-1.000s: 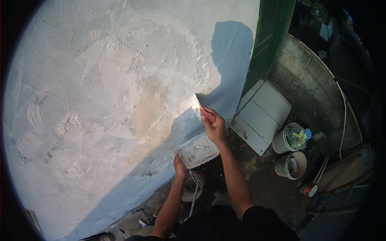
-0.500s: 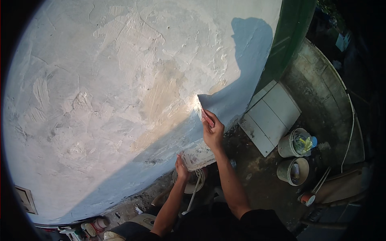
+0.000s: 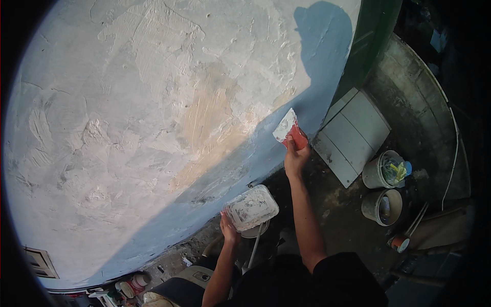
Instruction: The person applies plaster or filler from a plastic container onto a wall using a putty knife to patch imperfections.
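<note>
My right hand (image 3: 296, 160) grips the red handle of a putty knife (image 3: 287, 126), its broad blade smeared with white paste and tilted up. The blade stands out in front of the shaded part of the wall (image 3: 138, 153), which carries rough white and beige filler patches. Lower down, my left hand (image 3: 229, 228) holds a shallow rectangular tray (image 3: 251, 207) by its left edge. Dried and fresh white paste coats the inside of the tray. My left fingers are partly hidden behind its rim.
White panels (image 3: 353, 135) lean beside a green door (image 3: 365, 56). Two buckets (image 3: 375, 176) (image 3: 371, 207) stand on the ground at right, near a red-and-white container (image 3: 400, 242). Below the tray is another bucket (image 3: 255, 231) with a stick. A wall socket (image 3: 41, 262) sits at lower left.
My right hand has drawn the putty knife away from the wall to the right, turning its blade face into view. The tray now shows more of its inside.
</note>
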`<state>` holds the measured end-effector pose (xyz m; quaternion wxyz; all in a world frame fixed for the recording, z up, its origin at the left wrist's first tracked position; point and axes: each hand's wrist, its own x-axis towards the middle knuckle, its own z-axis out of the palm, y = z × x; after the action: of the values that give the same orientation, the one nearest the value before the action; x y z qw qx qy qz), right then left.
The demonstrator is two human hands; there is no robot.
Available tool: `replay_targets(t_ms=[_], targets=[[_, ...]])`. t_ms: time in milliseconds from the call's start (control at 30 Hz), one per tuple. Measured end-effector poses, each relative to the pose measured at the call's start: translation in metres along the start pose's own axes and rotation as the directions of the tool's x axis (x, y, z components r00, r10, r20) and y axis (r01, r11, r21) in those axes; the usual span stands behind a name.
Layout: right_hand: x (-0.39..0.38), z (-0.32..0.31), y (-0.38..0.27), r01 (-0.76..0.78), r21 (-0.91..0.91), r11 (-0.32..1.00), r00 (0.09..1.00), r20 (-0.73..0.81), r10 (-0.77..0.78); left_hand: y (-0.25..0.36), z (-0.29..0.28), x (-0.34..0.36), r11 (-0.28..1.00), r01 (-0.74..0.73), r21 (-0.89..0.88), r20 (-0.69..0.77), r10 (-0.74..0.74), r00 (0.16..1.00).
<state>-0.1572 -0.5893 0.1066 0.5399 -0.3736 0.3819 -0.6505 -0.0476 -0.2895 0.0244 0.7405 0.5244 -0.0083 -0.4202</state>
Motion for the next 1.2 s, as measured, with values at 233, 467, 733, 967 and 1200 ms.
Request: replay_targets(t_ms=[233, 467, 733, 967, 1200], targets=[[-0.018, 0.038, 0.017, 0.167, -0.211, 0.963, 0.985, -0.001, -0.171, -0.002, -0.031, -0.005, 0.968, 0.064, 0.242, -0.083, -0.045, 0.996], [-0.036, 0.043, 0.011, 0.234, -0.229, 0.945, 0.97, 0.121, -0.211, 0.002, -0.061, -0.005, 0.978, 0.095, 0.188, -0.012, -0.095, 0.995], [-0.073, 0.045, 0.009, 0.32, -0.245, 0.915, 0.926, 0.285, -0.247, 0.0, -0.076, 0.006, 0.976, 0.103, 0.194, -0.014, -0.102, 0.995], [-0.084, 0.042, -0.002, 0.309, -0.257, 0.916, 0.921, 0.32, -0.221, -0.01, -0.092, 0.017, 0.958, 0.057, 0.28, 0.056, -0.075, 0.996], [-0.046, 0.004, 0.012, 0.123, -0.057, 0.991, 0.982, 0.15, -0.113, -0.002, -0.083, 0.009, 0.964, 0.009, 0.267, 0.026, -0.016, 1.0]])
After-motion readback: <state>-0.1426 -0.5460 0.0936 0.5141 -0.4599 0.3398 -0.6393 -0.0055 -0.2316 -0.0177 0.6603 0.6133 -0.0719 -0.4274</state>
